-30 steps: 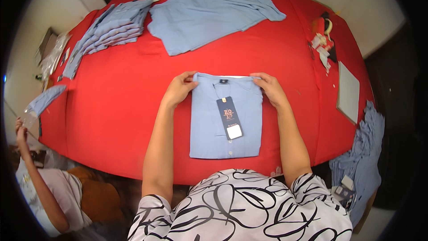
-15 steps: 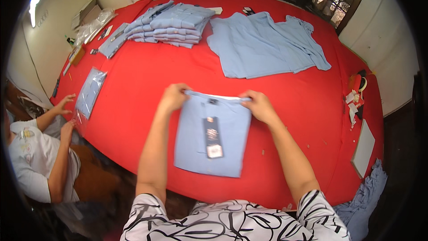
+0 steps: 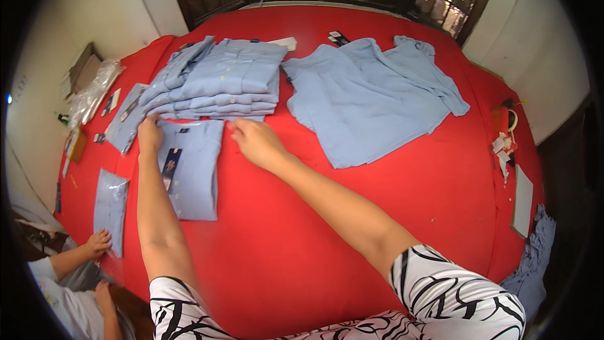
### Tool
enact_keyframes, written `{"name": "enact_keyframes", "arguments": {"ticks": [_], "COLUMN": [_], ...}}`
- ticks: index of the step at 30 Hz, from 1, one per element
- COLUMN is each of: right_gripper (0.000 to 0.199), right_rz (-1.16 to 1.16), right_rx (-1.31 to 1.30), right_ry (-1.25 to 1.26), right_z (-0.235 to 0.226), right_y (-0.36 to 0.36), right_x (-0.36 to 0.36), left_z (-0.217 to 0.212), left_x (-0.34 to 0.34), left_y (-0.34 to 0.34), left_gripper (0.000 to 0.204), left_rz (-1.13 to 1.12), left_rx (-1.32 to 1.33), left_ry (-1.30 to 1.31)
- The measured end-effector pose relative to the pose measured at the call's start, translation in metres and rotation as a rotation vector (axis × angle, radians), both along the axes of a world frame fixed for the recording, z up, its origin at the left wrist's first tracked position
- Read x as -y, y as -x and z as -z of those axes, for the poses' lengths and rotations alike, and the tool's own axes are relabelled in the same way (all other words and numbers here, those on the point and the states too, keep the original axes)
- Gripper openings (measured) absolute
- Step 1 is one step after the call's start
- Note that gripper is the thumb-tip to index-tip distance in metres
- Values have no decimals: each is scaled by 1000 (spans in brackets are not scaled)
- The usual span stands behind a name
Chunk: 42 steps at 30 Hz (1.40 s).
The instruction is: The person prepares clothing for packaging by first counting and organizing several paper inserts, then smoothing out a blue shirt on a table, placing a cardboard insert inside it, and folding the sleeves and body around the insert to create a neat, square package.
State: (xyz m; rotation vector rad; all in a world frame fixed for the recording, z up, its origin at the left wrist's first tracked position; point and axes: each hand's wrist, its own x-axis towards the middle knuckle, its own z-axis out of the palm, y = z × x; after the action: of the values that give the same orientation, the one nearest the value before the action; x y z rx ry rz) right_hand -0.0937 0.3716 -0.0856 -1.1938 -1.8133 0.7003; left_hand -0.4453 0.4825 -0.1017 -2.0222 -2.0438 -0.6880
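A folded light-blue shirt (image 3: 196, 173) with a dark hang tag (image 3: 170, 167) lies on the red-covered table, just in front of a stack of folded blue shirts (image 3: 229, 79). My left hand (image 3: 150, 135) is closed at the shirt's far left corner; its fingertips are partly hidden. Beside the far right corner is my right hand (image 3: 257, 141), its thumb and fingers slightly apart and a little off the fabric, holding nothing.
An unfolded blue shirt (image 3: 371, 101) spreads across the right back. At left, a co-worker's hand (image 3: 97, 244) touches a bagged shirt (image 3: 111, 204). Clear plastic bags (image 3: 94, 97) lie at the far left. A white board (image 3: 522, 201) and tape roll (image 3: 512, 119) are at the right edge.
Both my hands have carried the folded shirt forward and left, from above the near table to just before the stack. My right hand has come off its corner.
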Motion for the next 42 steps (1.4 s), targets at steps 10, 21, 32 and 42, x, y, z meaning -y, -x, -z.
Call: {"name": "enact_keyframes", "arguments": {"ticks": [10, 21, 32, 42], "right_gripper": [15, 16, 28, 19], "right_rz": [453, -343, 468, 140], "right_rx": [-243, -656, 337, 344], "right_ry": [66, 491, 623, -138], "right_z": [-5, -39, 7, 47], "right_y": [-219, -278, -382, -296], "right_x": [48, 433, 611, 546], "left_z": [-43, 25, 54, 58], "left_x": [83, 288, 425, 478], "left_y": [-175, -409, -444, -396], "left_gripper": [23, 61, 48, 28], "left_rz": [141, 321, 431, 182], "left_rx": [483, 1150, 512, 812], "left_ry": [-670, 250, 5, -113]}}
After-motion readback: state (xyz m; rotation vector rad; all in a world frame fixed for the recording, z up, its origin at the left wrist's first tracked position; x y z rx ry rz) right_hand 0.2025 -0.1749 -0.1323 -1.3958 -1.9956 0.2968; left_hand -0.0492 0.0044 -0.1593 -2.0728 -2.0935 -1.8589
